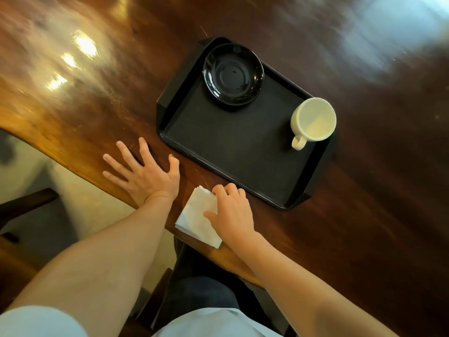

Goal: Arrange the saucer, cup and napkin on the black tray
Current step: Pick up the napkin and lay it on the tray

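A black tray (243, 152) lies on the wooden table. A glossy black saucer (233, 74) sits in the tray's far left corner. An empty cream cup (313, 120) stands upright at the tray's far right edge, handle pointing toward me. A folded white napkin (196, 220) lies on the table near its front edge, outside the tray. My right hand (230, 212) rests on the napkin with curled fingers gripping its right side. My left hand (143, 171) lies flat on the table, fingers spread, to the left of the napkin and tray.
The dark polished table (97, 93) stretches far left and right with bright light reflections. Its curved front edge runs diagonally below my hands. A dark chair part (26, 200) shows at lower left below the table.
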The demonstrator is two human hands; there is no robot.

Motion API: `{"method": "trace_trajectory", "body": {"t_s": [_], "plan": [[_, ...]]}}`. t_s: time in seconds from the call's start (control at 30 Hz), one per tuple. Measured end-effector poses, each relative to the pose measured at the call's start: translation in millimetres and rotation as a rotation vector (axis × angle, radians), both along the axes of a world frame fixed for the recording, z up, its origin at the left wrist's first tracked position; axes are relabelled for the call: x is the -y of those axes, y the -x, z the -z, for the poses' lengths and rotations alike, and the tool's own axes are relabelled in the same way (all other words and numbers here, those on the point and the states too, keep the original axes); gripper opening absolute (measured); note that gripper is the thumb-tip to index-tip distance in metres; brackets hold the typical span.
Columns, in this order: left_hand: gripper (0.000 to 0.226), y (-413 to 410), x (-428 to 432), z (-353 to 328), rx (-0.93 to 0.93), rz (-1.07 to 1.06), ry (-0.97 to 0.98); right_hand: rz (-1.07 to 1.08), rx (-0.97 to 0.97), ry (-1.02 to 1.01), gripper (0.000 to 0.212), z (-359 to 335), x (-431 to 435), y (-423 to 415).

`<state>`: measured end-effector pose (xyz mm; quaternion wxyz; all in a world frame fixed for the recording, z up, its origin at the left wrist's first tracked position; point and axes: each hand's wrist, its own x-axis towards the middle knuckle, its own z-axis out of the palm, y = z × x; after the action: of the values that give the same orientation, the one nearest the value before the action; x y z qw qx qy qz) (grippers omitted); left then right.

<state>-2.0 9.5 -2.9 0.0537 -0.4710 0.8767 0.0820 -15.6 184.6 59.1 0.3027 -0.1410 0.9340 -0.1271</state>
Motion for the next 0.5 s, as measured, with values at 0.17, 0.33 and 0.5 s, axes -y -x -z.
{"method": "trace_trajectory", "body": {"t_s": [0.17,0.33,0.5], "plan": [[0.086,0.2,0.4,2.1,0.000,0.003,0.010,0.027,0.026,-0.024,0.055,-0.3,3.3,1.1],[0.085,0.1,0.7,5.2,-0.006,-0.004,0.019,0.045,0.041,-0.053,0.055,-1.6,6.4,1.3],[0.084,0.1,0.4,6.4,-0.016,-0.008,0.024,0.078,0.130,-0.082,0.049,-2.5,5.6,5.0]]}}
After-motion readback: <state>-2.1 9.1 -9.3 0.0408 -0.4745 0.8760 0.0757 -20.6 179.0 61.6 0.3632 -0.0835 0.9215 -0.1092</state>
